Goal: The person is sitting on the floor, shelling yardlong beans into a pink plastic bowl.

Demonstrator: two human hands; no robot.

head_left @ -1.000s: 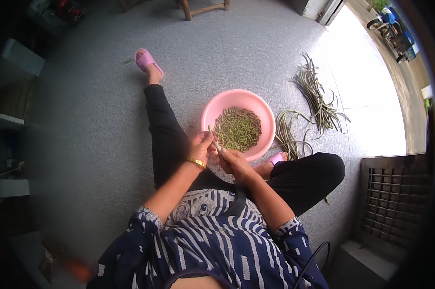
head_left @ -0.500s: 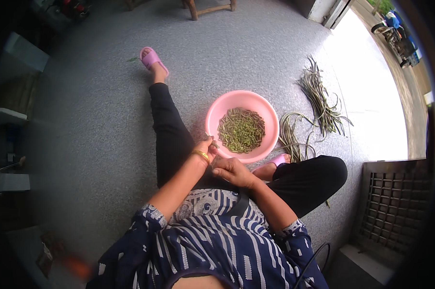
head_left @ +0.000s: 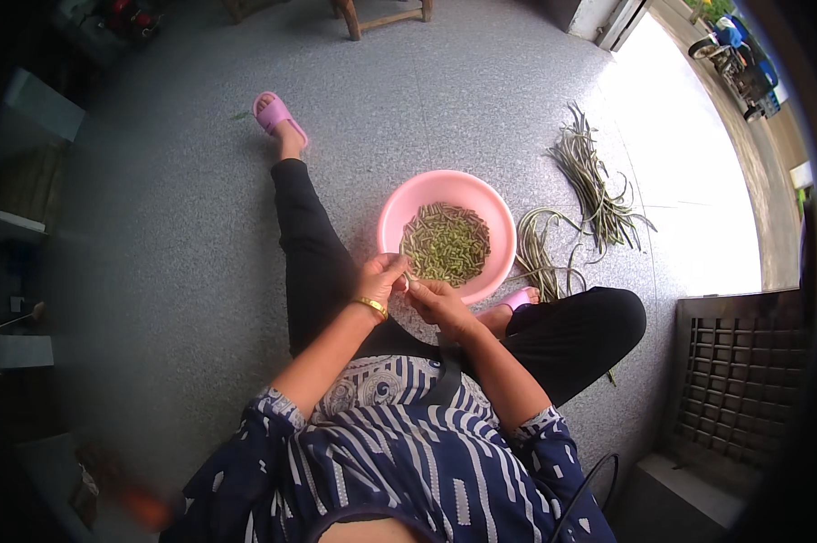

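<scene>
Just over the near left rim of a pink plastic basin (head_left: 506,231), my two hands meet. My left hand (head_left: 381,276), with a gold bracelet at the wrist, is closed on a long bean (head_left: 407,281), of which only a short bit shows between the fingers. The fingertips of my right hand (head_left: 438,303) pinch the same bean from the other side. Short green bean pieces (head_left: 446,244) cover the basin's bottom. To the basin's right, a small bunch of whole long beans (head_left: 540,253) lies on the floor, with a bigger bunch (head_left: 592,185) beyond it.
My legs in black trousers frame the basin, with a pink slipper (head_left: 275,113) on the stretched-out foot. A wooden stool (head_left: 386,20) stands at the far side. Bright doorway light falls at the right, above a dark lattice panel (head_left: 743,371). Outside is a parked vehicle (head_left: 739,63).
My right hand has moved up and closer to my left, its fingertips now meeting the left ones at the bean. The whole view has shifted slightly.
</scene>
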